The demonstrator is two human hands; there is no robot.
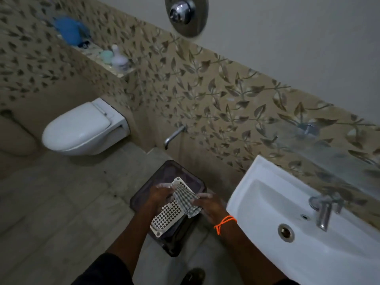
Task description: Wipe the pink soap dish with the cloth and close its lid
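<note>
Both forearms reach forward, over the floor. Right hand (207, 204), orange thread at wrist, pinches a checked cloth (186, 199); left hand (160, 193) grips a white perforated tray (167, 210), seemingly the soap dish's drain insert. Pink body not visible. Tray looks light, stiff plastic, likely slippery when wet; best held by its rims. Below it, dark bin lid (195, 186). Beyond: basin (267, 202), toilet (80, 128).
</note>
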